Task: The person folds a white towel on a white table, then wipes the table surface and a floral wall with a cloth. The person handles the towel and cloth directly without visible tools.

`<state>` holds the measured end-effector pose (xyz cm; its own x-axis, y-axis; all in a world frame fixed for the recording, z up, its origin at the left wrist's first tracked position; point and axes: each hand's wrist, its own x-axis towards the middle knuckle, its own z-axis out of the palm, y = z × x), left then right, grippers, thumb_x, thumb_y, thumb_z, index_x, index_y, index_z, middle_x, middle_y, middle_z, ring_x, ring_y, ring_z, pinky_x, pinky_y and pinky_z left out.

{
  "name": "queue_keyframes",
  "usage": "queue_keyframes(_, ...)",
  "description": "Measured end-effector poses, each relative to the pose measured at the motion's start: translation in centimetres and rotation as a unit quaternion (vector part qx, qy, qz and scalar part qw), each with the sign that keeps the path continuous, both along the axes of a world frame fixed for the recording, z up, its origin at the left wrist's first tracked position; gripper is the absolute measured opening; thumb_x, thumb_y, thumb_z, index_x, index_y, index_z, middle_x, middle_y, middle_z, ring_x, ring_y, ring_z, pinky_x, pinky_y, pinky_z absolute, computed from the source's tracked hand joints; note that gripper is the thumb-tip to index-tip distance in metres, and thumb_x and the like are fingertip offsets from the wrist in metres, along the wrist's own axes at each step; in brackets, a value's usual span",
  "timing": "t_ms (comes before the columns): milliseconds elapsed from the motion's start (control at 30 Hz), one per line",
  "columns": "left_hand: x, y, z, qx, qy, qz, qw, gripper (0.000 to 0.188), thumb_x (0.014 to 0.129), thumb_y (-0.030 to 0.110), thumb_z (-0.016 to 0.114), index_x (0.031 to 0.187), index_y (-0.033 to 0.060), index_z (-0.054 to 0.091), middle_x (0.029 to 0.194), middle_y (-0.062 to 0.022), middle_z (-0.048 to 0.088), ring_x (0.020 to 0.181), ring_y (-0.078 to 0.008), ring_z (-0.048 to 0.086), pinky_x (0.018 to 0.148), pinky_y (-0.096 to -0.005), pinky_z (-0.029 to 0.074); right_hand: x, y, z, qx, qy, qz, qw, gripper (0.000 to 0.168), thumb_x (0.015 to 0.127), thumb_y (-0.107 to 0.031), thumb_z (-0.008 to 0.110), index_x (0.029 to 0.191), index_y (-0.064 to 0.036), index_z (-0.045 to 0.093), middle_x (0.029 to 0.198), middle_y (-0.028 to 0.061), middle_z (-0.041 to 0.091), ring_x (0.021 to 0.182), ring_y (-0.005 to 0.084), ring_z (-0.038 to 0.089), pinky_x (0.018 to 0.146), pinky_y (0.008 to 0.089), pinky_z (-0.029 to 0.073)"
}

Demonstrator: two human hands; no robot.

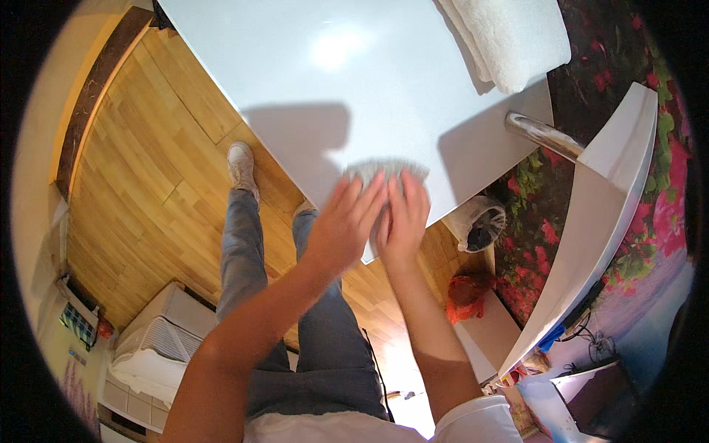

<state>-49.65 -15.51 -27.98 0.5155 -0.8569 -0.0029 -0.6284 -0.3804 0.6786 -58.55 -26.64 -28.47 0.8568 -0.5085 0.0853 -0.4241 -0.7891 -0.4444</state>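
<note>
My left hand (343,221) and my right hand (405,213) are side by side near the front corner of a white tabletop (288,61). Under their fingers is a light grey cloth (388,165), its far edge showing past the fingertips. Both hands hold it from above, thumbs towards each other. Motion blurs the hands and the cloth, and most of the cloth is hidden beneath them. A thick, folded white towel (507,44) lies at the far right of the tabletop.
At right, a curved white panel (587,221) joins a chrome tube (543,135) by the table edge. Below stand a lined waste bin (482,224) and a red bag (468,299). My legs (243,255) stand on the wooden floor (144,138). Covered furniture (166,332) is behind, left.
</note>
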Motion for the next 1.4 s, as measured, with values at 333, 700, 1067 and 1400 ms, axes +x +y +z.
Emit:
queue_keyframes(333, 1.6, -6.1, -0.8, -0.055, -0.011, -0.007, 0.998, 0.048, 0.084, 0.009, 0.053, 0.13, -0.0003, 0.057, 0.145, -0.0114, 0.05, 0.124, -0.0345, 0.05, 0.113, -0.0449, 0.035, 0.8, -5.9, -0.9, -0.042, -0.027, -0.003, 0.999, 0.043, 0.083, 0.0, 0.059, 0.126, -0.001, 0.058, 0.134, 0.0225, 0.053, 0.121, 0.0435, 0.051, 0.104, 0.0518, 0.039)
queue_keyframes(700, -2.3, 0.9, 0.5, -0.007, 0.05, -0.089, 0.995, 0.049, 0.082, 0.01, 0.056, 0.13, -0.0004, 0.057, 0.145, -0.0118, 0.049, 0.126, -0.0338, 0.05, 0.113, -0.049, 0.034, -5.0, 3.4, 0.9, 0.026, 0.055, -0.076, 0.995, 0.048, 0.087, -0.002, 0.055, 0.135, -0.002, 0.05, 0.137, 0.0255, 0.047, 0.124, 0.0451, 0.046, 0.106, 0.0545, 0.034)
queue_keyframes(1067, -3.4, -7.4, -0.7, -0.073, -0.007, -0.077, 0.994, 0.046, 0.084, 0.015, 0.058, 0.128, 0.0008, 0.059, 0.14, -0.0097, 0.054, 0.128, -0.0261, 0.05, 0.114, -0.0392, 0.035, -5.5, -2.9, -1.6, 0.009, 0.015, -0.195, 0.981, 0.048, 0.095, -0.016, 0.056, 0.139, -0.001, 0.045, 0.14, 0.0273, 0.043, 0.126, 0.0456, 0.042, 0.105, 0.0528, 0.033)
queue_keyframes(1400, -4.6, 0.4, 0.2, -0.027, 0.03, -0.121, 0.992, 0.048, 0.082, 0.013, 0.06, 0.129, 0.0016, 0.059, 0.14, -0.0091, 0.054, 0.128, -0.026, 0.048, 0.114, -0.0428, 0.034, -7.7, 4.7, 0.0, -0.013, 0.067, -0.147, 0.987, 0.047, 0.096, -0.012, 0.051, 0.14, 0.001, 0.044, 0.139, 0.0283, 0.042, 0.126, 0.0454, 0.042, 0.104, 0.0536, 0.034)
